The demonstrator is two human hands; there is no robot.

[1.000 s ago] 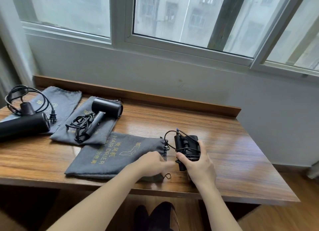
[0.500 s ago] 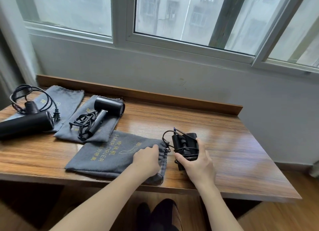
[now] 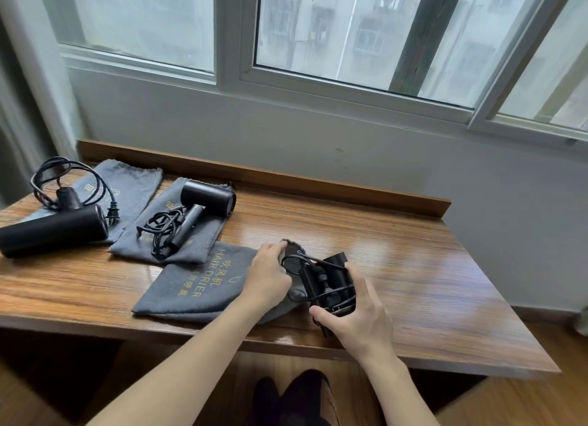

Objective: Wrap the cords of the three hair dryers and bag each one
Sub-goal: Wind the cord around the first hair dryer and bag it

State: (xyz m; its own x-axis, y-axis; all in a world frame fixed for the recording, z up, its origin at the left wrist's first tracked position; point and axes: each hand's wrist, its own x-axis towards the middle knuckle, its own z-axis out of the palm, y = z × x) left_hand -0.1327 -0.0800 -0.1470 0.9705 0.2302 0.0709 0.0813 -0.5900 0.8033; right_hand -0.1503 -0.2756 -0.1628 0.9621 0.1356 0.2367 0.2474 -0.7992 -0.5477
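One black folded hair dryer with its cord wrapped round it sits in the right hand, fingers curled about it, just right of the grey fabric drawstring bag; left hand pinches the bag mouth open, so entry runs leftward

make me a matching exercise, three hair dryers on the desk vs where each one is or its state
Things:
1. far-left hair dryer
2. middle hair dryer
3. folded hair dryer

States:
A. held in the right hand at the mouth of the front bag
B. lies on a grey bag, cord bunched beside its handle
C. barrel on the desk, cord looping loosely behind it

Pairs: 1-C, 2-B, 3-A
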